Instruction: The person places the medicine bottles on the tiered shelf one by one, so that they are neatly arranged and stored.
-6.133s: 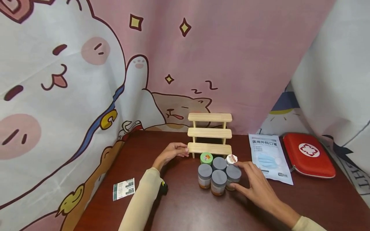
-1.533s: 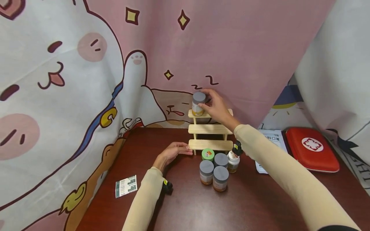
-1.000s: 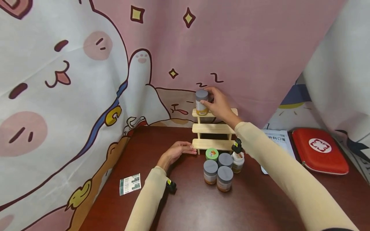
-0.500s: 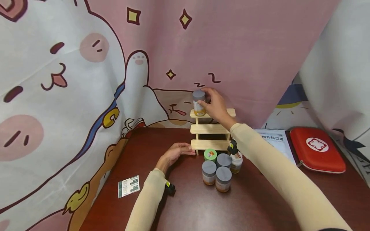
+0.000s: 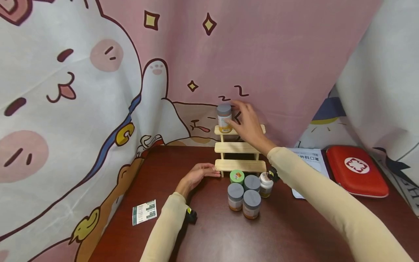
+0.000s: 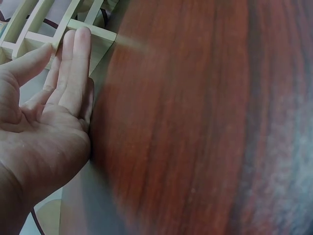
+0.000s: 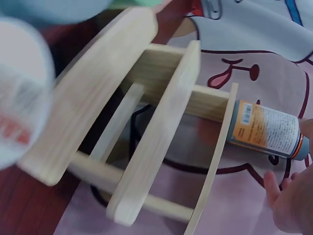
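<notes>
A grey-lidded jar [image 5: 224,118] with a white and orange label stands upright on the left end of the top step of a three-step wooden stand [image 5: 240,165]. My right hand [image 5: 249,125] is just to the jar's right, fingers spread, its thumb overlapping the jar's side in the head view. In the right wrist view the jar [image 7: 266,129] sits on the top board, with the hand beside its lid. My left hand [image 5: 197,176] touches the left end of the lowest step with straight fingers; in the left wrist view its fingertips [image 6: 82,36] lie against the stand's wood.
Before the stand are three more grey-lidded jars [image 5: 251,208], a green-lidded container [image 5: 237,176] and a white bottle [image 5: 266,186]. Right of them lie a mask packet [image 5: 311,156], partly behind the right sleeve, and a red case [image 5: 356,173]. A printed sachet [image 5: 144,213] lies left. A patterned curtain [image 5: 278,54] hangs behind.
One grey-lidded jar has gone from the table group up to the top step, carried by the right hand. In the last half second that hand has loosened and drawn slightly right. The left hand stays put.
</notes>
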`<state>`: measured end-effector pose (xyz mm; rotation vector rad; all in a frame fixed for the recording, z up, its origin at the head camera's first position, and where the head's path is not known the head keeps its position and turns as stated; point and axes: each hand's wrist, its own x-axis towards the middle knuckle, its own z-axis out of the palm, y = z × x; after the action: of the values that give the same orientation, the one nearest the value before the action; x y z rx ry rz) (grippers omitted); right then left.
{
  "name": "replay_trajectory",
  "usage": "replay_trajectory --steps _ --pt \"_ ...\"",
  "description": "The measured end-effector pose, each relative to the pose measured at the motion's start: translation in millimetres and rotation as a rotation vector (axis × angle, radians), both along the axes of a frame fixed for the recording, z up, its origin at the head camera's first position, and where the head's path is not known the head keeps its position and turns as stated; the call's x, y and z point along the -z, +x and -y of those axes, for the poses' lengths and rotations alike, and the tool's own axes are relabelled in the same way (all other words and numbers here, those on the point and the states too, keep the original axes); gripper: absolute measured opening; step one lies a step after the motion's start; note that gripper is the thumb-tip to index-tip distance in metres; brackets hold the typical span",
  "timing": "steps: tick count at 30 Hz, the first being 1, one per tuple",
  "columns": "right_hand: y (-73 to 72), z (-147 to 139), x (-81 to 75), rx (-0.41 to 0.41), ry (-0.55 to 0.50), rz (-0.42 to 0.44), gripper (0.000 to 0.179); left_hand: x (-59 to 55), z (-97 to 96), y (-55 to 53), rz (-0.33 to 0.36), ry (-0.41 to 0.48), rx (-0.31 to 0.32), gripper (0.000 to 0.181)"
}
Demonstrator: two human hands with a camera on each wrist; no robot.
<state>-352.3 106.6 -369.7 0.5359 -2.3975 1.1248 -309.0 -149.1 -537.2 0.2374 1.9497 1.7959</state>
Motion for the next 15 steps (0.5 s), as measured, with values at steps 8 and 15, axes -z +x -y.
replay_trajectory --steps 8,15 --pt "20.8 -23 5.8 -0.002 0.032 0.010 0.075 -0.1 0.0 1.5 -0.016 0.006 -0.012 0.029" --pt "48.2 -41 18.7 -0.041 0.096 0.012 0.070 -1.6 -0.2 5.0 -0.002 0.013 -0.012 0.028"
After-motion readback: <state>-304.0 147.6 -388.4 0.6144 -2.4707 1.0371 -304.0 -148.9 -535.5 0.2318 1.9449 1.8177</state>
